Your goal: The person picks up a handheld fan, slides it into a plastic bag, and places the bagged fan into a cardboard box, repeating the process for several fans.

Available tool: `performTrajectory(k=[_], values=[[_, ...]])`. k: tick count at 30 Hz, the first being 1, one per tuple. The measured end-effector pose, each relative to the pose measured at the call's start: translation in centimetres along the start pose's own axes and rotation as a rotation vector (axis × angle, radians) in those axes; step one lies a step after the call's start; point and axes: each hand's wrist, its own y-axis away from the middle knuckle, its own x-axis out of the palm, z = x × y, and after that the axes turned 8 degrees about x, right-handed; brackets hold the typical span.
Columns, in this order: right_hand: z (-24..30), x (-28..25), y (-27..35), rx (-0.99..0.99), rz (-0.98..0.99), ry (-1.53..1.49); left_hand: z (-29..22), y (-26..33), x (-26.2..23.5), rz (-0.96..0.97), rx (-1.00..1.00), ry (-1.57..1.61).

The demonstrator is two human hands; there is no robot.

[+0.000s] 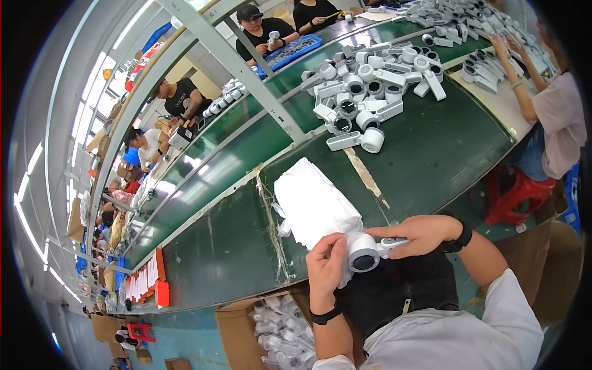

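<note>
My right hand [425, 235] grips the short handle of a white and grey device [362, 251] with a round head and a dark disc in its face. Its index finger stretches out along the device toward the bags. At the head's left side my left hand [327, 262] is closed, thumb and fingers pressed together against the device. A bit of clear plastic seems to show below those fingers. Just beyond both hands, a stack of thin white plastic bags [316, 203] lies on the green table [234, 246], its near edge touching the device.
A large heap of similar devices [370, 86] covers the table's far part. Below the near edge stands a cardboard box [234, 333] of bagged devices. A metal post [265, 98] rises beyond the bags. At right, a person sits on a red stool [515, 197]; others work across.
</note>
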Motion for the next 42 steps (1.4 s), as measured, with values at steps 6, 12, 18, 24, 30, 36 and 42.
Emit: performTrajectory(k=[6, 12, 18, 24, 30, 36, 42], values=[[-0.4, 1.9, -0.7, 0.054, -0.186, -0.167, -0.3, 0.1, -0.4, 0.043, 0.044, -0.078], [0.6, 3.2, -1.1, 0.124, -0.340, -0.310, -0.6, 0.3, 0.8, 0.030, 0.141, -0.334], [0.4, 5.2, -2.7, 0.155, -0.392, -0.894, 0.2, 1.1, 4.2, 0.172, 0.347, -0.472], [-2.3, 7.7, -6.2, -0.099, -0.755, -0.905, 1.3, 2.4, 4.7, 0.199, 0.192, -0.309], [-2.1, 6.7, -5.6, -0.053, -0.737, -1.152, 1.6, 3.3, 3.3, 0.375, 0.069, -0.120], [-1.2, 7.9, -5.3, -0.033, -0.816, -0.773, 4.7, 2.9, 3.2, -0.004, -0.163, 0.111], [0.0, 8.5, -6.4, -0.103, -1.004, -0.413, 6.6, 4.0, 1.9, 0.128, -0.209, 0.251]])
